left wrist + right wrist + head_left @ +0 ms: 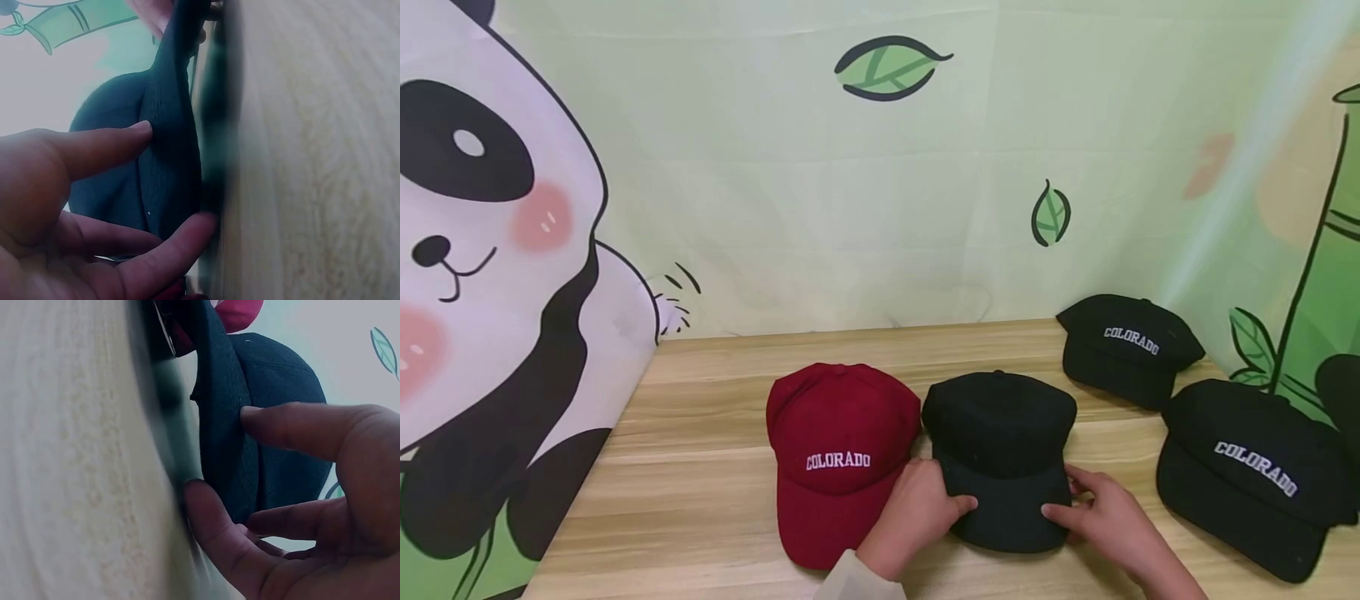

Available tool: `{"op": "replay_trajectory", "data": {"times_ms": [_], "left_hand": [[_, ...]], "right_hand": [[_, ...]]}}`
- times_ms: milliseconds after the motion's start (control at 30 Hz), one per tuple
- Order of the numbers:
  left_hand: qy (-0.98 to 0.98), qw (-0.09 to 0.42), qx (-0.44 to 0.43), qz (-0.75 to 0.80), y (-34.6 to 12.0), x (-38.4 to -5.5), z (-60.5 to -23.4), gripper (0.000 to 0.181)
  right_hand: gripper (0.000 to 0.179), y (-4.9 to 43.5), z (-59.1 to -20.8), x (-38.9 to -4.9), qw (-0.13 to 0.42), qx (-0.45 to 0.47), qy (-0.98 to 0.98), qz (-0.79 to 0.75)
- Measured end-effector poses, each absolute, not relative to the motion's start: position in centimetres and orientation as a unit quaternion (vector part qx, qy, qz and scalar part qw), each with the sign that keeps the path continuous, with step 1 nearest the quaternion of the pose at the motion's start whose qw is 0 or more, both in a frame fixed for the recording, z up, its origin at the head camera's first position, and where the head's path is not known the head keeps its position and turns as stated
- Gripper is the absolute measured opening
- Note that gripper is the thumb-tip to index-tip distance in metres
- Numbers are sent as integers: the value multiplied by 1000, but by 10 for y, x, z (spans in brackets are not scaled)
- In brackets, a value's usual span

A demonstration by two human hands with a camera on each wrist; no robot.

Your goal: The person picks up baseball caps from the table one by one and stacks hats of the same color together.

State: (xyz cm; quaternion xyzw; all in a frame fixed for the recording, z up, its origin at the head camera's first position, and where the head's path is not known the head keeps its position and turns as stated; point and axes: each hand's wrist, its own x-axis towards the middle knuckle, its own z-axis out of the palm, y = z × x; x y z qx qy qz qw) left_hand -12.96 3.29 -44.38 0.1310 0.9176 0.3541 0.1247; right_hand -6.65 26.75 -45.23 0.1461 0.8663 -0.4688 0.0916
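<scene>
While I'm pinching the plain black fabric cap [1000,421] by its curved brim [1007,517], left hand [917,507] on the left edge and right hand [1105,510] on the right, my thumbs [103,150] are pressing from above. It's sitting on the near side, just right of the dark red fabric cap with white lettering [838,421]; can't tell if the brim's touching the wood-grain table [662,467]. Imo both pinches should be staying light and level, since yanking one side would probably be twisting it.
</scene>
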Motion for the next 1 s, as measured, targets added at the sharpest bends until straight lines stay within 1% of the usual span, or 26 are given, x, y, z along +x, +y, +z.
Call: {"op": "replay_trajectory", "data": {"times_ms": [133,233,333,467,567,667,900,1000], "left_hand": [[919,133,130,348,34,-131,-442,54],[922,134,141,336,35,-132,-440,50],[921,145,152,328,36,-134,-439,46],[917,174,152,327,36,-137,-436,45],[917,180,155,320,37,-139,-435,44],[922,175,163,305,39,-139,-435,41],[928,180,162,282,42,-135,-435,46],[931,168,165,279,44,-134,-436,46]], "right_hand": [[79,269,-453,-67,99,127,863,-478],[77,269,-453,-68,101,122,864,-477],[74,270,-453,-68,102,118,871,-467],[72,271,-452,-68,104,116,879,-450],[72,272,-450,-68,104,115,889,-430],[71,273,-448,-69,104,116,902,-403],[67,274,-447,-72,96,100,926,-350],[66,275,-447,-72,96,98,933,-334]]}}
